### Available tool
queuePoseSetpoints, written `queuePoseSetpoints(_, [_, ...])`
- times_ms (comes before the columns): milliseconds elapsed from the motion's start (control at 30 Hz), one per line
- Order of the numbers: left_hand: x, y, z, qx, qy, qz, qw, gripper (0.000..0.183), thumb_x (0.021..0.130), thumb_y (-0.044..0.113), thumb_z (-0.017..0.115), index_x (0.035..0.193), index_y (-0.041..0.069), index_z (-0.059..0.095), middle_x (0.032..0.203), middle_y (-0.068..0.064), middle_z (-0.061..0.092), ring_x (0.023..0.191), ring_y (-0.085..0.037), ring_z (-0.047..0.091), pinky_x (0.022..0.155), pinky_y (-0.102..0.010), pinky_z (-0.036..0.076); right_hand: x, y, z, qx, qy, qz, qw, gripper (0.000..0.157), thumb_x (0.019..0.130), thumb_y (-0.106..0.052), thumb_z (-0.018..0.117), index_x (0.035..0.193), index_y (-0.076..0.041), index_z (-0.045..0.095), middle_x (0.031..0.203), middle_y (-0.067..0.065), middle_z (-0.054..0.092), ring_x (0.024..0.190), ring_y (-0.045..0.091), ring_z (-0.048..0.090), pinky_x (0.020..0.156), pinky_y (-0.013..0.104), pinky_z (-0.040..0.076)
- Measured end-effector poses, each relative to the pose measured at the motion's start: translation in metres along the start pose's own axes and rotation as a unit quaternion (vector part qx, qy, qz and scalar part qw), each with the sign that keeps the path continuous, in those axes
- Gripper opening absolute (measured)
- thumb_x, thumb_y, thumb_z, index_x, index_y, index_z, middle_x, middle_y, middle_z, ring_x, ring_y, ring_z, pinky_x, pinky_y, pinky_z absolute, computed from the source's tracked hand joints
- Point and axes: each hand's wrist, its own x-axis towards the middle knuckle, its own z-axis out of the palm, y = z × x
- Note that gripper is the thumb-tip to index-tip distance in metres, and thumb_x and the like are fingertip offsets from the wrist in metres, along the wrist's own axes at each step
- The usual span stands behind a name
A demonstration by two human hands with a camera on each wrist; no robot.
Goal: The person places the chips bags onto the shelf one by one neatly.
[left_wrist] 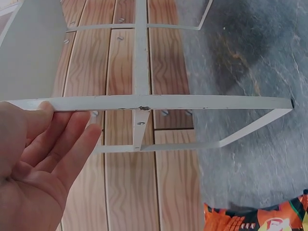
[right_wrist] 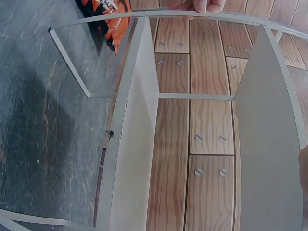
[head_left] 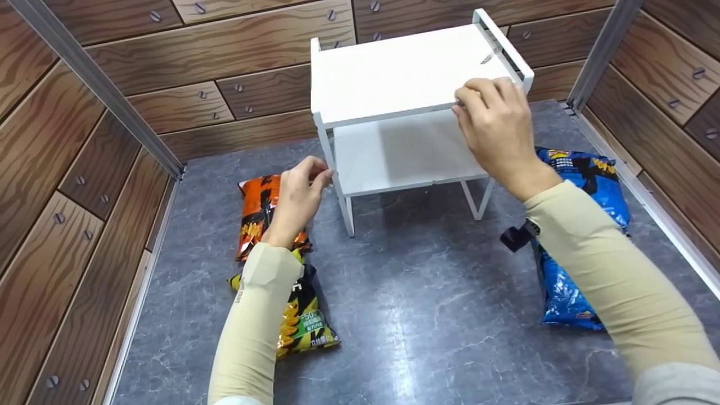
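Observation:
A white two-tier shelf point(head_left: 394, 73) with a metal frame stands upright on the floor. My left hand point(head_left: 298, 194) pinches its front left leg; in the left wrist view the thumb lies on the white bar point(left_wrist: 192, 102) and the fingers are behind it. With curled fingers, my right hand point(head_left: 498, 126) grips the front edge of the top board near its right end. Only a sliver of that hand shows at the right border of the right wrist view. The lower board point(head_left: 405, 157) hangs between the legs, bare on its visible part.
An orange chip bag point(head_left: 259, 211) and a yellow-black chip bag point(head_left: 306, 320) lie left, partly behind my left arm. Blue bags point(head_left: 607, 191) lie right, partly covered by my right arm. Wood-patterned walls point(head_left: 225, 45) enclose the grey floor point(head_left: 394, 292).

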Motion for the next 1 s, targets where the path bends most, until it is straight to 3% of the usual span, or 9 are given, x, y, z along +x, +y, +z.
queuePoseSetpoints(367, [-0.011, -0.004, -0.014, -0.006, 0.001, -0.024, 0.9997, 0.010, 0.096, 0.014, 0.065, 0.093, 0.005, 0.069, 0.087, -0.009, 0.075, 0.078, -0.017, 0.070, 0.061, -0.024, 0.047, -0.002, -0.009, 0.006, 0.023, 0.021, -0.009, 0.999, 0.023, 0.101, -0.017, 0.056, 0.109, -0.001, 0.069, 0.112, 0.015, 0.068, 0.099, 0.036, 0.055, 0.081, 0.049, 0.040])
queuePoseSetpoints(600, [-0.007, 0.002, -0.014, 0.037, -0.002, 0.008, 0.9993, 0.014, 0.098, 0.015, 0.062, 0.095, 0.003, 0.069, 0.086, -0.010, 0.075, 0.070, -0.019, 0.065, 0.061, -0.026, 0.046, -0.002, -0.008, 0.007, 0.020, 0.031, -0.007, 0.999, 0.023, 0.101, -0.017, 0.055, 0.110, 0.000, 0.069, 0.113, 0.015, 0.067, 0.099, 0.037, 0.055, 0.083, 0.050, 0.040])
queuePoseSetpoints(700, [-0.004, 0.007, -0.018, 0.055, -0.003, 0.015, 0.9984, 0.018, 0.100, 0.017, 0.058, 0.101, 0.002, 0.069, 0.091, -0.011, 0.075, 0.075, -0.021, 0.066, 0.066, -0.030, 0.052, -0.003, -0.009, 0.007, 0.015, 0.029, -0.005, 0.999, 0.025, 0.101, -0.017, 0.055, 0.112, 0.000, 0.069, 0.115, 0.016, 0.067, 0.101, 0.037, 0.055, 0.086, 0.051, 0.041])
queuePoseSetpoints(833, [0.001, 0.015, -0.028, 0.058, 0.030, 0.029, 0.9975, 0.024, 0.103, 0.018, 0.054, 0.113, 0.000, 0.068, 0.106, -0.014, 0.073, 0.092, -0.024, 0.069, 0.083, -0.034, 0.057, -0.005, -0.010, 0.007, 0.013, 0.024, -0.002, 1.000, 0.025, 0.101, -0.016, 0.055, 0.115, 0.000, 0.068, 0.117, 0.016, 0.066, 0.103, 0.038, 0.054, 0.089, 0.051, 0.041])
queuePoseSetpoints(1000, [0.008, 0.031, -0.039, 0.066, 0.100, 0.081, 0.9895, 0.031, 0.105, 0.015, 0.047, 0.125, -0.003, 0.063, 0.120, -0.019, 0.067, 0.108, -0.028, 0.064, 0.096, -0.035, 0.052, -0.009, -0.012, 0.008, 0.007, 0.020, -0.001, 1.000, 0.027, 0.100, -0.016, 0.056, 0.119, 0.000, 0.066, 0.120, 0.016, 0.065, 0.105, 0.038, 0.054, 0.090, 0.052, 0.040])
